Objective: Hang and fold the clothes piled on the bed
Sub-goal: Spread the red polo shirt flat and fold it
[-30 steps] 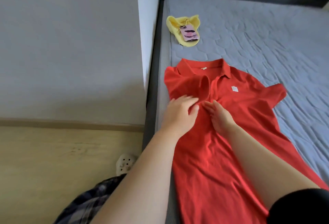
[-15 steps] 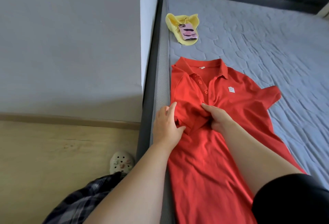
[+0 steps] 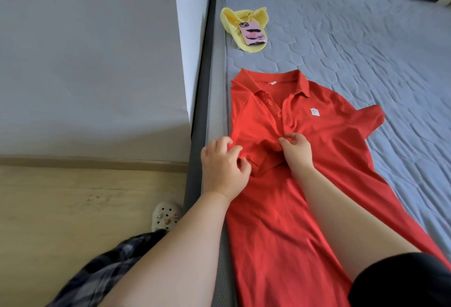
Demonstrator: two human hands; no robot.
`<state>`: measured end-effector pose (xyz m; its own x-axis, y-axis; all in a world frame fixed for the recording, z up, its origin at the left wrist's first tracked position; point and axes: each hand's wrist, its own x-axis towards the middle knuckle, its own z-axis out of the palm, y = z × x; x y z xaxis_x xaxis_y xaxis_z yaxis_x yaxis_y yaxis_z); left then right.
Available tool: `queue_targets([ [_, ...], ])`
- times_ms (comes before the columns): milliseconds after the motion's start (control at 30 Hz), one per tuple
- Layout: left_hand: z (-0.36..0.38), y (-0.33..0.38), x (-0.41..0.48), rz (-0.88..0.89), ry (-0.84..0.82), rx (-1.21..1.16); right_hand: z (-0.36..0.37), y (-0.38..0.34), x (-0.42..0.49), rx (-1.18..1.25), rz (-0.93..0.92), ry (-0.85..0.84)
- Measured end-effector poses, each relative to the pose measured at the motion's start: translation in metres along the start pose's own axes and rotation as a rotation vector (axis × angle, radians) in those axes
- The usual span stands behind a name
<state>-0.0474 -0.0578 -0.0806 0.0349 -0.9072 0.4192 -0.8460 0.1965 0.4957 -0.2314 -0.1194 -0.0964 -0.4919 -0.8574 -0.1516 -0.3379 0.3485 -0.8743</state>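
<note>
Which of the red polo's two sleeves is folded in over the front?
The sleeve by the bed's edge, pinched by the left hand and right hand; the far sleeve lies spread flat on the mattress.

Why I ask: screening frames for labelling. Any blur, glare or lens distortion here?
Head view: even soft light, no glare, only mild sheen on the red polo shirt; left hand and right hand read fairly sharp; plaid cloth at the bottom looks soft; edges show wide-angle stretch.

head-worn camera, looking down, close over the bed (image 3: 366,38) edge
</note>
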Motion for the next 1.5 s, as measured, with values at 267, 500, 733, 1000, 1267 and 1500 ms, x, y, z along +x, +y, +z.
queue_targets([
  [267, 0.003, 0.025, 0.002, 0.200, -0.219, 0.219, -0.028, -0.006, -0.024, -0.550, -0.747, -0.201],
  [500, 0.005, 0.014, -0.010, 0.277, -0.171, 0.188, -0.036, -0.010, -0.016, -0.750, -0.940, -0.009],
  [733, 0.006, 0.021, 0.004, 0.302, -0.113, 0.060, -0.039, 0.000, -0.016, -0.742, -0.861, -0.141],
  [1000, 0.026, 0.042, 0.027, 0.181, -0.442, 0.317, -0.044, -0.003, -0.010, -0.378, -0.416, -0.182],
  [1267, 0.074, 0.083, 0.019, 0.149, -0.678, 0.233, -0.115, 0.007, 0.050, -0.156, -0.085, 0.465],
  [1500, 0.099, 0.079, 0.015, 0.147, -0.785, 0.288, -0.162, 0.035, 0.108, 0.434, 0.660, 0.130],
])
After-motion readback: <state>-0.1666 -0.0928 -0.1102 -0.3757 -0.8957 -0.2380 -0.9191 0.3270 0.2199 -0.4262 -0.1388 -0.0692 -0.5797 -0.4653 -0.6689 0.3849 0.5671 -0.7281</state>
